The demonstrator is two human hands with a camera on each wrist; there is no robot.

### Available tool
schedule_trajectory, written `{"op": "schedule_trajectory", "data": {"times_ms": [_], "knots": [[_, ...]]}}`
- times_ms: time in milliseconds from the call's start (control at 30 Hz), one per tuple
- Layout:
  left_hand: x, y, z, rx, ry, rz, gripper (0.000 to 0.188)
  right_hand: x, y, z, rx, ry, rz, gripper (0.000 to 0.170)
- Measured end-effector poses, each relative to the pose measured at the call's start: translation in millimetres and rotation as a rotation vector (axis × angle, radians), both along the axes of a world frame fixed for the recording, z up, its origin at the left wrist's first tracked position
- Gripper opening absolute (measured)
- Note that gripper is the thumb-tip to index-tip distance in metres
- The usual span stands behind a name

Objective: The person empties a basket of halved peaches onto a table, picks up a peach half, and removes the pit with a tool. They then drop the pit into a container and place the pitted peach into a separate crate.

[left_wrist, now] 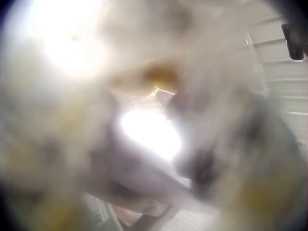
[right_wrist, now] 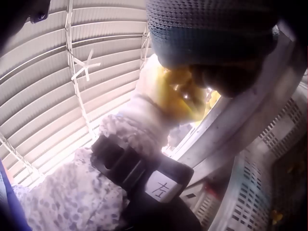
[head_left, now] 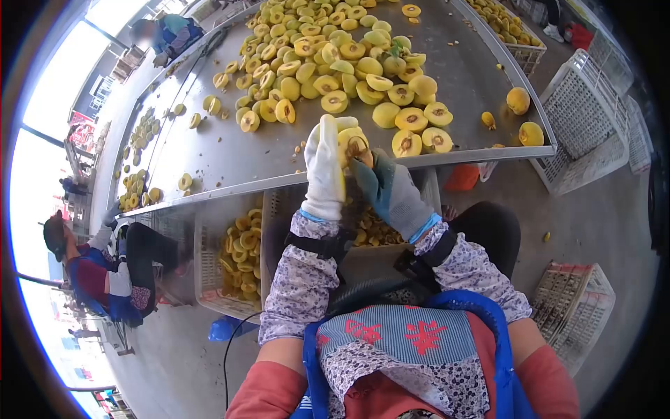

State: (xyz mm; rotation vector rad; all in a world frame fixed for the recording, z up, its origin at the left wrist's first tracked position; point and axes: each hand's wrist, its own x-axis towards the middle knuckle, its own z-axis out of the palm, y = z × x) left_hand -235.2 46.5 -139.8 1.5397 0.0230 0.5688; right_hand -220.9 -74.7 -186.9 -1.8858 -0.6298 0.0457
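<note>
In the head view my left hand (head_left: pixel 323 171), in a white glove, holds a yellow peach half (head_left: pixel 347 140) upright over the table's front edge. Its cut face with the brown centre is turned toward my right hand (head_left: pixel 399 195). That hand wears a grey and blue-green glove, and its curled fingertips pinch at the brown centre; whether they also hold a tool I cannot tell. The right wrist view shows the curled glove close above the wet yellow flesh (right_wrist: pixel 185 96). The left wrist view is blurred.
A steel table (head_left: pixel 460 84) bears a heap of peach halves (head_left: pixel 307 63). Below its edge stands a crate (head_left: pixel 209 258) of halves. Empty plastic crates (head_left: pixel 583 119) are at right, another crate (head_left: pixel 572 314) lower down. Two people (head_left: pixel 105 265) work along the left side.
</note>
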Motion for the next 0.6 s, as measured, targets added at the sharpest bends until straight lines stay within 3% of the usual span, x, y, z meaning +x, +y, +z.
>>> {"op": "schedule_trajectory", "data": {"times_ms": [67,133,167,300,367,600], "knots": [[6,-6,-22,0.106,-0.063,0.109,0.035,-1,8,-3,0.094,-0.142,0.022,0.036],[-1,-14,-16,0.062,-0.074,0.16,0.037,-3,8,6,0.037,0.01,0.024,0.037],[-4,-13,2,-0.556,0.109,0.031,0.041,-4,8,11,-0.018,0.157,0.03,0.039],[-6,-15,-5,-0.381,0.097,0.105,0.046,-8,10,-1,0.071,-0.006,0.035,0.04],[-7,-11,-4,-0.624,0.13,0.066,0.05,-8,11,5,-0.039,0.218,0.122,0.04],[-6,6,-4,-0.505,0.229,0.045,0.053,-15,12,-2,-0.05,0.388,0.117,0.044]]}}
